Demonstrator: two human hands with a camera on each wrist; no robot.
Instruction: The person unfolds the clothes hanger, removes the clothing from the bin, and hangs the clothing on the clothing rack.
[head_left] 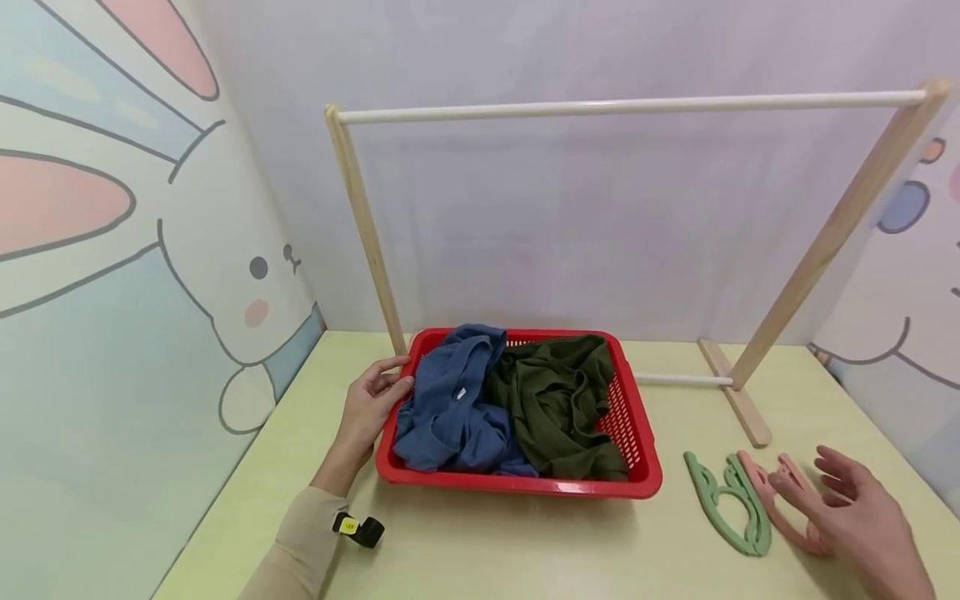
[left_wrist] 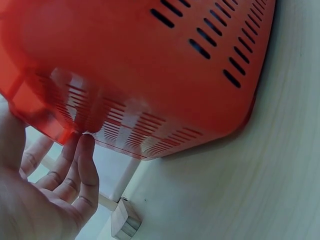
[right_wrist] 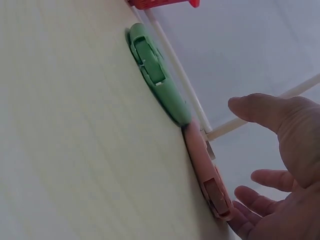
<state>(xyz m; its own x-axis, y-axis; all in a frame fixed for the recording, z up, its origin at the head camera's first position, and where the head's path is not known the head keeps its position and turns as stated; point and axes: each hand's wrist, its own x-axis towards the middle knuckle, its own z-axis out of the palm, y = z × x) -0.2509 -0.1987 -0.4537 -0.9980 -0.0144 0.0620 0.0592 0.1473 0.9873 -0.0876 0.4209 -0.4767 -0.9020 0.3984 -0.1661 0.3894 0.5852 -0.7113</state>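
A red plastic basket (head_left: 517, 485) sits in the middle of the table, holding a crumpled blue garment (head_left: 457, 408) and a dark green garment (head_left: 558, 404). My left hand (head_left: 372, 398) grips the basket's left rim; the left wrist view shows its bent fingertips against the rim's edge. Over at the right, a green folding hanger (head_left: 708, 493) and a pink folding hanger (head_left: 765, 493) lie folded side by side. Just above the pink one hovers my right hand (head_left: 855, 504), thumb and fingers spread apart, nothing held. Part of the pink hanger is hidden behind that hand.
Behind the basket stands a rack with a white top rail (head_left: 630, 107), wooden posts (head_left: 836, 225) and a wooden foot (head_left: 735, 392) on the table (head_left: 480, 550). A wall with a cartoon rabbit (head_left: 247, 275) borders the left side; another patterned panel borders the right.
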